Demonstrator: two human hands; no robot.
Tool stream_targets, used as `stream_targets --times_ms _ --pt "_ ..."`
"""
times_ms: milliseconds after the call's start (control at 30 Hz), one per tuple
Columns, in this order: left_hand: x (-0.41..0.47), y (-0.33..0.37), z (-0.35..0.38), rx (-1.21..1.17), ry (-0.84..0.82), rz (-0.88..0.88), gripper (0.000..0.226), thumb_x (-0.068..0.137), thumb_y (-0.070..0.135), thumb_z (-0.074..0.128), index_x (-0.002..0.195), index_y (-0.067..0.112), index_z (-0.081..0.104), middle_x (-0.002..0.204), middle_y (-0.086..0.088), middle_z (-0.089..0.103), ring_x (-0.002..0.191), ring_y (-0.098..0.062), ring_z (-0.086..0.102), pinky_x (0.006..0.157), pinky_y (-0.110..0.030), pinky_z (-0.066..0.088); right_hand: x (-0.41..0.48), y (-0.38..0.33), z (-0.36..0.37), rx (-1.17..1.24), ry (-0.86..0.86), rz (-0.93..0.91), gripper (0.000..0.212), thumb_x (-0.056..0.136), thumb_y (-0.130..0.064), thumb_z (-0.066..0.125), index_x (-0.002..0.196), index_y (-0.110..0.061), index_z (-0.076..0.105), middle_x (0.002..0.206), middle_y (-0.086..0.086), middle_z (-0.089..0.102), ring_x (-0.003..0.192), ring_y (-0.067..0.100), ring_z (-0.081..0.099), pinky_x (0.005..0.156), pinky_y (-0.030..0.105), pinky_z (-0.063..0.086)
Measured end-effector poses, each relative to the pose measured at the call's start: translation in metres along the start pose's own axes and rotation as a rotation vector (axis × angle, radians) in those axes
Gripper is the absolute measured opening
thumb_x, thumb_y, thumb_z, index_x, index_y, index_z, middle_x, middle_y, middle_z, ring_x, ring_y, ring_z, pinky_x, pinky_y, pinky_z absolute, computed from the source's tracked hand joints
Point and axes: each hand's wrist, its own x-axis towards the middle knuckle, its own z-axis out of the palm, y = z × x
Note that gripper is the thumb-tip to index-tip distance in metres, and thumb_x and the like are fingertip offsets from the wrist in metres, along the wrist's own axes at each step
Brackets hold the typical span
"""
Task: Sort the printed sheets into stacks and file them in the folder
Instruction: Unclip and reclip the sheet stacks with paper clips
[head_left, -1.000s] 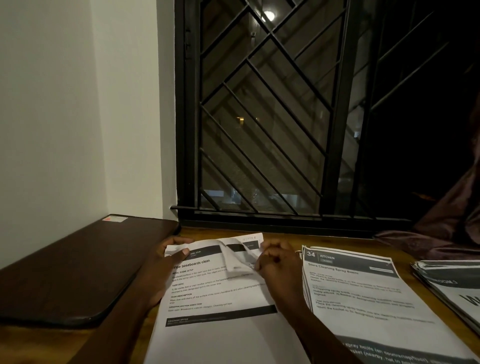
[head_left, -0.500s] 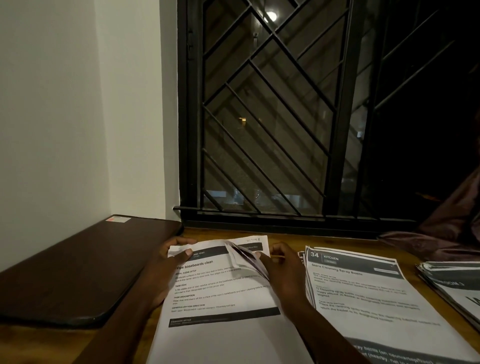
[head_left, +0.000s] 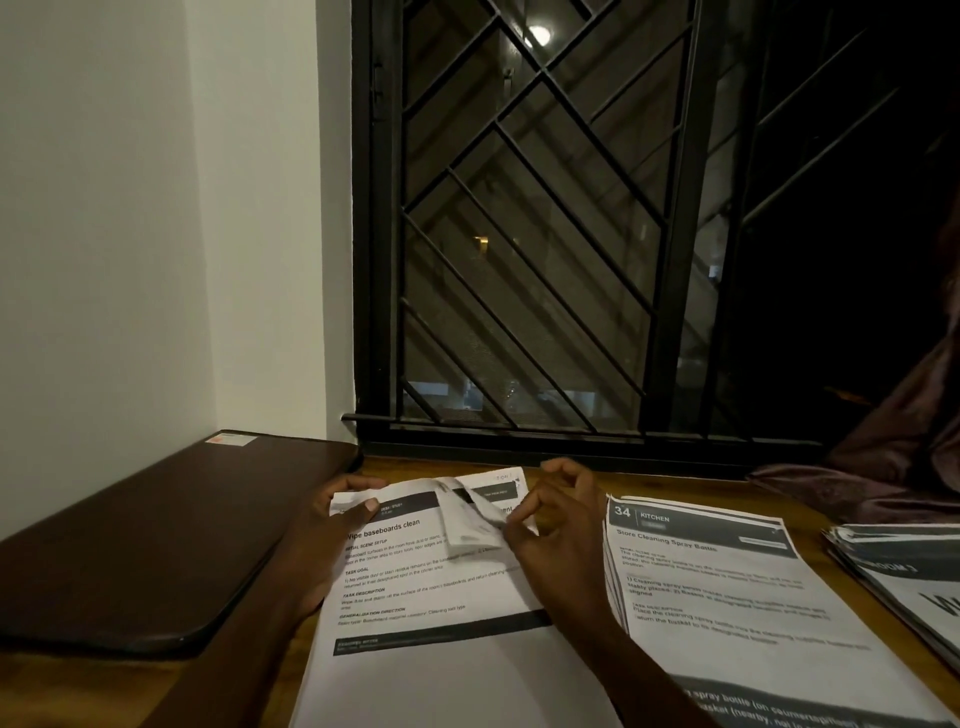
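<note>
A stack of printed sheets (head_left: 426, 587), headed "Wipe baseboards clean", lies in front of me on the wooden table (head_left: 675, 486). My left hand (head_left: 332, 525) holds the stack's top left corner, thumb on top. My right hand (head_left: 556, 535) pinches the curled-up top right corner of the upper sheet (head_left: 470, 525) between thumb and fingertips. A second stack (head_left: 727, 597), headed "34 Kitchen", lies just right of it. A third stack (head_left: 904, 577) sits at the right edge. A dark brown folder (head_left: 156, 530) lies shut at the left.
A white wall stands at the left. Behind the table is a window with a black metal grille (head_left: 519, 260). Dark maroon cloth (head_left: 883, 467) is bunched at the back right corner.
My right hand has folded the top sheet's corner further over to the left and lifted its fingers. My left hand keeps its hold on the left corner.
</note>
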Motion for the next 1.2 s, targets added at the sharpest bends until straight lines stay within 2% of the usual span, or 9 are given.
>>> stream_targets --times_ms 133,300,433,567,667,833,967,1100,1200 --pt "-0.002 0.002 0.001 -0.005 0.008 -0.015 0.016 0.092 0.0 0.054 0.099 0.013 0.058 0.109 -0.024 0.061 0.084 -0.034 0.065 0.054 -0.032 0.059 -0.006 -0.008 0.003 0.153 -0.043 0.061 0.025 0.067 -0.054 0.055 0.077 -0.03 0.052 0.113 -0.006 0.053 0.109 0.014 0.051 0.091 0.034 0.049" --pt "-0.003 0.005 0.0 -0.02 -0.009 -0.025 0.014 0.092 0.0 0.053 0.097 0.011 0.059 0.11 -0.028 0.062 0.081 -0.034 0.067 0.055 -0.034 0.06 0.004 -0.013 -0.005 0.154 -0.017 0.223 0.073 0.074 -0.045 0.076 0.131 -0.028 0.034 0.121 -0.018 0.035 0.106 -0.001 0.04 0.068 0.004 0.032" --pt "-0.007 0.014 0.0 -0.04 -0.038 -0.069 0.016 0.091 0.0 0.053 0.1 0.012 0.059 0.104 -0.026 0.064 0.074 -0.032 0.069 0.053 -0.035 0.059 0.008 0.001 -0.005 0.409 -0.221 0.484 0.033 0.087 -0.031 0.066 0.114 -0.025 0.049 0.105 -0.009 0.067 0.085 0.005 0.065 0.068 0.019 0.052" --pt "-0.009 0.028 -0.002 -0.139 -0.025 -0.02 0.043 0.085 0.001 0.06 0.124 0.017 0.056 0.118 -0.023 0.062 0.089 -0.039 0.068 0.067 -0.049 0.06 0.017 0.01 -0.02 0.628 -0.608 0.699 0.033 0.091 -0.035 0.061 0.109 -0.009 0.068 0.102 0.011 0.073 0.094 0.028 0.071 0.089 0.044 0.054" --pt "-0.014 0.042 -0.003 -0.23 0.012 -0.008 0.049 0.086 0.004 0.061 0.131 0.02 0.052 0.118 -0.017 0.064 0.092 -0.032 0.07 0.066 -0.042 0.062 0.022 0.001 -0.023 0.557 -0.545 0.641 0.025 0.095 -0.032 0.054 0.097 -0.011 0.069 0.096 0.009 0.074 0.08 0.017 0.072 0.071 0.026 0.056" --pt "-0.044 0.062 0.002 -0.041 -0.198 -0.179 0.041 0.084 0.011 0.064 0.124 0.007 0.059 0.119 -0.018 0.067 0.107 -0.034 0.066 0.085 -0.047 0.056 0.033 -0.022 -0.025 0.666 -0.339 0.507 0.019 0.092 -0.031 0.058 0.101 -0.018 0.068 0.101 0.005 0.074 0.093 0.021 0.07 0.089 0.041 0.054" --pt "-0.058 0.092 0.018 -0.026 -0.068 0.064 0.036 0.09 0.008 0.062 0.125 0.002 0.056 0.122 -0.025 0.063 0.109 -0.042 0.063 0.096 -0.058 0.048 0.036 -0.062 -0.03 0.725 -0.401 0.328 0.019 0.085 -0.011 0.067 0.098 -0.025 0.065 0.099 -0.006 0.071 0.087 0.008 0.069 0.073 0.02 0.056" --pt "-0.077 0.135 0.041 0.049 0.08 0.35 0.016 0.092 0.009 0.06 0.107 0.006 0.064 0.094 -0.009 0.075 0.083 -0.023 0.073 0.072 -0.037 0.06 0.054 -0.102 -0.047 0.663 -0.255 0.156 0.018 0.088 -0.013 0.064 0.105 -0.019 0.063 0.093 -0.008 0.068 0.084 0.005 0.066 0.065 0.015 0.054" --pt "-0.091 0.155 0.056 0.156 0.103 0.518 0.011 0.092 0.012 0.06 0.102 0.014 0.061 0.081 0.007 0.069 0.062 0.001 0.069 0.049 -0.012 0.05 0.061 -0.126 -0.057 0.595 -0.241 0.039 0.015 0.09 -0.022 0.062 0.104 -0.027 0.059 0.1 -0.002 0.067 0.094 0.016 0.065 0.077 0.032 0.057"
